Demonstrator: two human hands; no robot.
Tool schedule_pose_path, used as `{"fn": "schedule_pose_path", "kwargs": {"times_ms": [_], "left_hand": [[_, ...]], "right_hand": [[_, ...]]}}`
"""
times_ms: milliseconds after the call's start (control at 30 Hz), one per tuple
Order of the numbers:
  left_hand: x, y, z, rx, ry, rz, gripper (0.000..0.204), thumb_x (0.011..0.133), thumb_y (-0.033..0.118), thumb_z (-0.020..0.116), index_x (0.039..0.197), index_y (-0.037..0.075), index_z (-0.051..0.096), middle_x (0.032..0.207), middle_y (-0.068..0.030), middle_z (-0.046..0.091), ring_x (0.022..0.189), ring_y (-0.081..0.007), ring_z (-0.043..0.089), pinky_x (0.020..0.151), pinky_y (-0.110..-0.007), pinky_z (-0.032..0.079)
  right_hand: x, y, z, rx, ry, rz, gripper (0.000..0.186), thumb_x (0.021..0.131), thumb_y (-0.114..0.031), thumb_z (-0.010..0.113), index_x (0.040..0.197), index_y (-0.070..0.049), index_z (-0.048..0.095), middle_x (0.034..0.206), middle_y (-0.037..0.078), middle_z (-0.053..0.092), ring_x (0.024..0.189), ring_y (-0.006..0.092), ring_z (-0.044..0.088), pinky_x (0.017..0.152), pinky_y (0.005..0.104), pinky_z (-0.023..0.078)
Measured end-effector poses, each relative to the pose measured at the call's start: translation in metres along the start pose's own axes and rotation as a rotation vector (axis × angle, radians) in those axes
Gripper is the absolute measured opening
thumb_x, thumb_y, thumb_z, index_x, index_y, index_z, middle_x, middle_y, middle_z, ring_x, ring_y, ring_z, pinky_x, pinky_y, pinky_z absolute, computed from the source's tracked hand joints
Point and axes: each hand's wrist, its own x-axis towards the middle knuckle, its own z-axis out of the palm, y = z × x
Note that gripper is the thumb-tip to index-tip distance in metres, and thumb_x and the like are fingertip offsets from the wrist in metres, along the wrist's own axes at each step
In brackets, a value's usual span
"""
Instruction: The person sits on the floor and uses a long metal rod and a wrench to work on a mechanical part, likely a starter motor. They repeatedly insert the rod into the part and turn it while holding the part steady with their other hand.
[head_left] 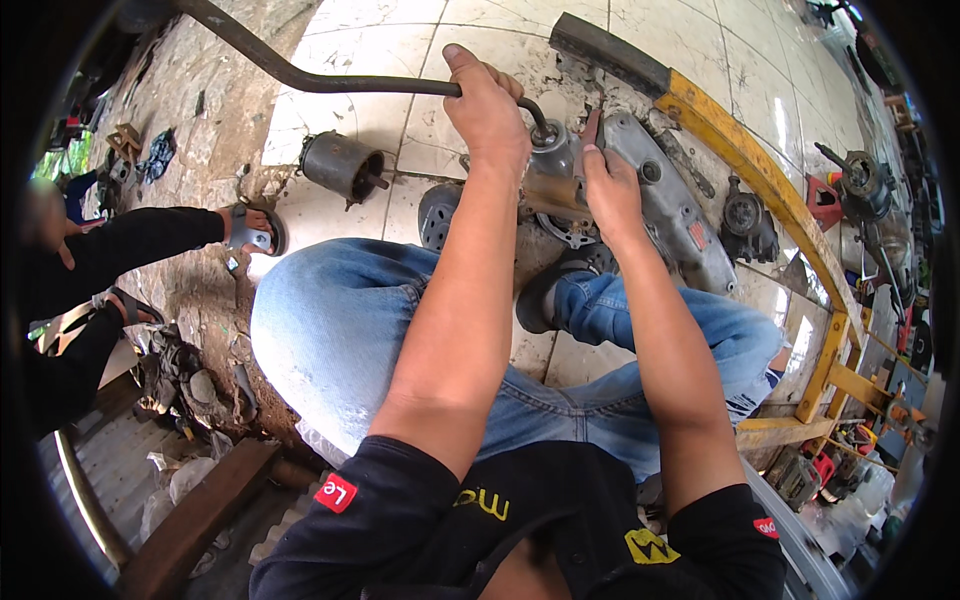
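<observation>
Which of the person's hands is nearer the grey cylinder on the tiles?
Left. The left hand grips the long bar just right of the cylinder; the right hand rests farther right, on the engine casing.

The grey metal engine case (660, 200) lies on the tiled floor (380, 40); the small dark metal cylinder (340, 165) lies to its left.

Faded light-blue denim jeans (340, 330) cover the bent knees, under a black shirt (520, 530) with a small red sleeve patch and yellow lettering. The long curved metal bar (330, 82) is dark grey. The dull silver engine casing (660, 200) shows rusty brown patches. Beside it runs a yellow-painted steel frame (770, 180) over off-white floor tiles (400, 40).
</observation>
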Motion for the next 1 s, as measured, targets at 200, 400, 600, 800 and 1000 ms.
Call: {"fn": "schedule_pose_path", "kwargs": {"times_ms": [200,400,600,800,1000], "left_hand": [[0.000,0.001,-0.001,-0.009,-0.011,0.012,0.055,0.099,0.051,0.043,0.061,0.013,0.029,0.055,0.0018,0.026,0.048,-0.0125,0.029,0.047,-0.030,0.030],[0.001,0.000,0.000,0.044,0.014,0.038,0.055,0.100,0.049,0.043,0.060,0.014,0.028,0.054,0.0021,0.025,0.047,-0.0123,0.028,0.047,-0.030,0.029],[0.002,0.003,-0.004,-0.038,0.054,-0.010,0.056,0.100,0.048,0.043,0.059,0.014,0.026,0.053,0.0024,0.024,0.047,-0.0121,0.027,0.047,-0.029,0.028],[-0.003,0.003,0.001,-0.017,0.057,-0.003,0.056,0.100,0.049,0.043,0.059,0.014,0.026,0.052,0.0025,0.024,0.047,-0.0120,0.025,0.046,-0.029,0.027],[0.000,0.000,-0.002,-0.036,0.018,0.027,0.055,0.100,0.048,0.042,0.059,0.014,0.027,0.052,0.0024,0.025,0.047,-0.0119,0.025,0.046,-0.029,0.027]], "right_hand": [[-0.004,-0.002,0.004,0.048,-0.029,0.008,0.039,0.094,-0.031,0.051,0.078,0.004,0.058,0.066,0.007,0.053,0.064,0.0160,0.047,0.062,0.0337,0.040],[0.014,-0.015,0.007,-0.122,-0.073,-0.035,0.040,0.092,-0.032,0.050,0.082,0.006,0.059,0.073,0.023,0.058,0.068,0.0317,0.054,0.070,0.0399,0.044],[0.017,-0.017,0.004,-0.086,-0.048,-0.010,0.042,0.091,-0.035,0.047,0.083,0.003,0.063,0.083,0.028,0.062,0.085,0.0458,0.060,0.077,0.0466,0.046],[0.013,-0.008,0.007,-0.326,0.005,-0.068,0.039,0.093,-0.037,0.047,0.089,-0.003,0.065,0.087,0.026,0.065,0.088,0.0465,0.060,0.079,0.0488,0.046],[0.017,-0.006,0.008,-0.200,-0.033,-0.082,0.039,0.093,-0.038,0.047,0.093,-0.004,0.066,0.089,0.025,0.066,0.090,0.0448,0.061,0.080,0.0491,0.046]]}}
